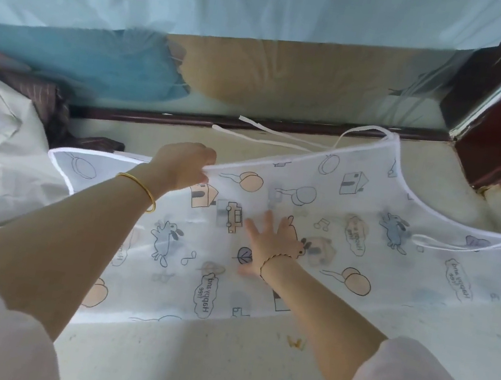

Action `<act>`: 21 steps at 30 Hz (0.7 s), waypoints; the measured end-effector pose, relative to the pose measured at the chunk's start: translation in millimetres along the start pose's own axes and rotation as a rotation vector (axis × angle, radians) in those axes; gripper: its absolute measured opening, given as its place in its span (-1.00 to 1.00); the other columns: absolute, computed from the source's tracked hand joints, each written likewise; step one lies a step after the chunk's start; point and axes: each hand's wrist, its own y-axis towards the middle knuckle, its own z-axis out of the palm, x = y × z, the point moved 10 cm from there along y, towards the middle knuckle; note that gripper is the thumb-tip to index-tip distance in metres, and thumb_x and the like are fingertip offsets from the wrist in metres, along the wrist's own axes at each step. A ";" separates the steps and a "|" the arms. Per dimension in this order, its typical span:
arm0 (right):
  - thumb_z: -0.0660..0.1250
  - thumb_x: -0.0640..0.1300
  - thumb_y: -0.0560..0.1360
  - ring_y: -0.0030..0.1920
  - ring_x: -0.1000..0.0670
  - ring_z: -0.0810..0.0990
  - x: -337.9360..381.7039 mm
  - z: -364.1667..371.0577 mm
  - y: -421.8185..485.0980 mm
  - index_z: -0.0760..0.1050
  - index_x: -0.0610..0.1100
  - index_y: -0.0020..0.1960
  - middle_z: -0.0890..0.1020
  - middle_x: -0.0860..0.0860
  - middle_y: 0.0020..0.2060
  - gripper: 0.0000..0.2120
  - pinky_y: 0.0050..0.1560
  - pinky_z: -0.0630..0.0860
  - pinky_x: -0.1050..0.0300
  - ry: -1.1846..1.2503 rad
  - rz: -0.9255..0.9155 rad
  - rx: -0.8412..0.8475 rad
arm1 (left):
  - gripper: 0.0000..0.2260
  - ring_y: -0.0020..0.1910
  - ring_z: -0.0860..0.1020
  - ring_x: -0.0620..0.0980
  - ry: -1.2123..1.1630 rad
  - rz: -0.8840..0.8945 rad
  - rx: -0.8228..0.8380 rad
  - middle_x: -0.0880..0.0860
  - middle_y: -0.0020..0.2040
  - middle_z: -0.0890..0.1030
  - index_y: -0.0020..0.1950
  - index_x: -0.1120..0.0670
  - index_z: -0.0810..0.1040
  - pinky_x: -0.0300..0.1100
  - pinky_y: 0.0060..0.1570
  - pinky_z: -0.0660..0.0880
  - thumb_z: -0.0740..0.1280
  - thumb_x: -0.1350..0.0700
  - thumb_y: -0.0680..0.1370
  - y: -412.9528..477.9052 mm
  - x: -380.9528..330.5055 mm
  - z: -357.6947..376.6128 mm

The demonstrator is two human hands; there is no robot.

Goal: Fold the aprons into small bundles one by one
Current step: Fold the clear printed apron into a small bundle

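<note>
First fold, I'd say: apron [361, 266] spread on the surface [215, 365], left hand [181, 164] fingers pinching its far edge, right hand [266, 245] flat mid-apron, fingers spread. Next: pull that edge over.

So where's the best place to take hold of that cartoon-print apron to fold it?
The apron is thin and lies flat, so I'd pinch its white-hemmed far edge, coming from above, where the left hand holds it raised. The right hand pressing flat mid-sheet would likely keep the fold line steady.
</note>
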 end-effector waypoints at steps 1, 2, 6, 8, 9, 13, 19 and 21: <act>0.38 0.30 0.35 0.47 -0.32 -0.14 -0.5 -0.1 -0.9 -0.17 0.13 0.49 -0.20 -0.07 0.50 -0.04 0.14 0.42 -0.33 -0.004 0.008 0.017 | -0.78 0.02 0.49 0.09 -0.018 -0.017 0.047 0.06 0.05 0.53 0.15 0.09 0.48 -0.15 -0.16 0.38 0.31 0.15 0.50 -2.9 6.9 6.6; 0.39 0.29 0.35 0.47 -0.32 -0.15 -0.8 -0.8 -1.4 -0.19 0.14 0.49 -0.21 -0.07 0.50 -0.02 0.13 0.43 -0.33 -0.005 0.018 0.028 | -0.77 0.01 0.49 0.08 -0.012 -0.035 0.087 0.06 0.05 0.54 0.15 0.10 0.49 -0.14 -0.17 0.41 0.30 0.19 0.49 -6.9 15.0 13.2; 0.46 0.19 0.34 0.47 -0.34 -0.15 0.5 -2.3 -1.3 -0.23 0.16 0.49 -0.21 -0.08 0.51 0.03 0.12 0.40 -0.42 0.025 0.076 0.092 | -0.80 -0.07 0.49 0.04 0.141 -0.081 0.222 0.02 -0.04 0.56 0.09 0.08 0.50 -0.17 -0.27 0.35 0.25 0.23 0.48 -32.3 47.1 30.0; 0.47 0.03 0.37 0.45 -0.39 -0.06 10.4 -8.1 -3.1 -0.21 0.08 0.52 -0.15 -0.15 0.50 0.01 0.13 0.38 -0.43 -0.047 0.104 0.103 | -0.84 -0.06 0.51 0.04 0.181 -0.082 0.245 0.01 -0.02 0.57 0.06 0.04 0.47 -0.18 -0.29 0.35 0.23 0.23 0.51 -43.8 60.3 30.8; 0.45 -0.06 0.40 0.42 -0.40 0.05 24.0 -15.8 -4.1 -0.14 0.01 0.53 -0.06 -0.20 0.49 -0.06 0.13 0.41 -0.38 -0.101 0.073 0.046 | -0.85 -0.07 0.53 0.04 0.202 -0.081 0.231 0.02 -0.02 0.57 0.06 0.04 0.46 -0.20 -0.32 0.34 0.21 0.22 0.54 -47.4 64.8 27.8; 0.27 -0.34 0.45 0.15 -0.17 0.38 132.0 -31.4 -16.1 0.28 -0.17 0.34 0.29 -0.15 0.27 -0.52 -0.08 0.47 0.04 0.000 -0.351 -0.225 | -0.82 -0.25 0.49 0.04 0.344 -0.019 0.063 -0.02 -0.23 0.49 0.09 0.05 0.46 -0.25 -0.45 0.20 0.18 0.26 0.56 -54.3 61.2 8.3; 0.34 -0.10 0.49 0.28 -0.20 0.32 170.1 3.1 7.5 -0.06 -0.08 0.53 -0.14 -0.15 0.50 -0.23 0.09 0.44 -0.01 0.113 -0.262 -0.076 | -0.81 -0.13 0.53 0.10 0.218 -0.078 0.091 0.06 -0.07 0.56 0.12 0.07 0.44 -0.16 -0.29 0.30 0.18 0.22 0.53 -71.2 76.7 10.5; 0.44 -0.04 0.43 0.28 -0.21 0.33 167.0 8.5 10.7 -0.14 -0.02 0.53 -0.26 -0.14 0.49 -0.08 0.08 0.45 0.00 0.080 -0.246 -0.044 | -0.79 -0.05 0.54 0.08 0.250 -0.133 0.192 0.00 -0.07 0.52 0.08 0.05 0.46 -0.13 -0.25 0.35 0.18 0.26 0.50 -84.1 100.9 20.3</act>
